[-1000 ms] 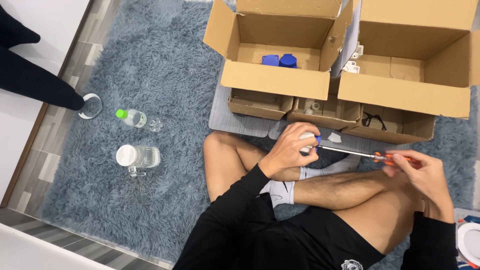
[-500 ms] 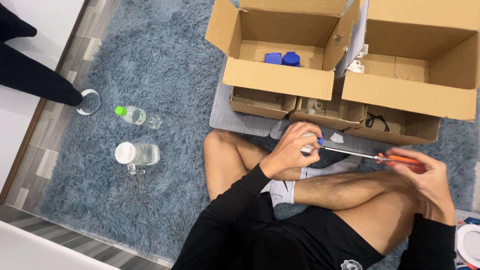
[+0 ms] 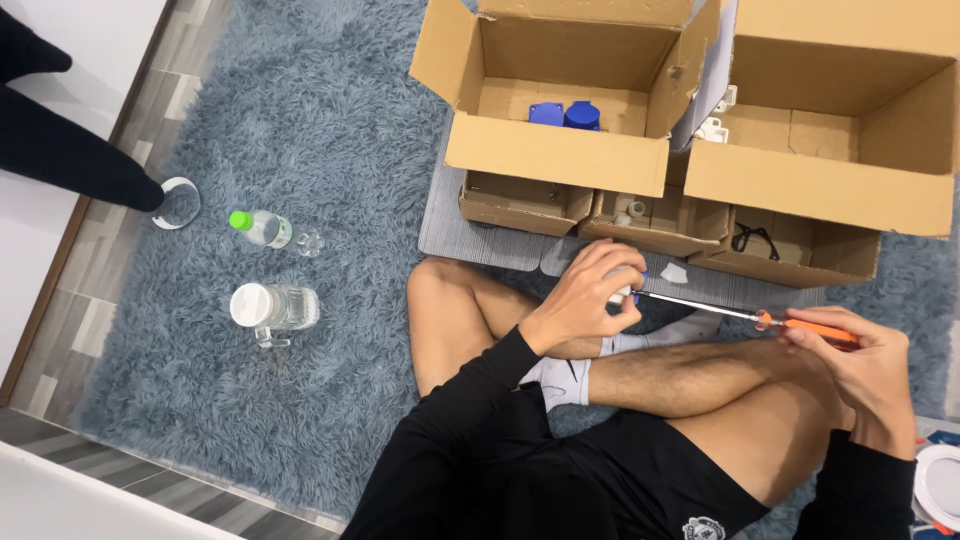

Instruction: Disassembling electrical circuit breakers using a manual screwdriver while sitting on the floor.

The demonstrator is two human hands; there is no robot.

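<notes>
Black long sleeves, black shorts, white socks, bare legs.

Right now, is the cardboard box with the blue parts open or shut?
Open: the cardboard box has its flaps spread outward, and two blue parts show on its floor.

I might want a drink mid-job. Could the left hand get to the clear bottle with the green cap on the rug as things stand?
Probably yes. Only bare grey shag rug lies between the left hand and the clear green-capped bottle, but that hand holds a small white part it must drop first.
</notes>
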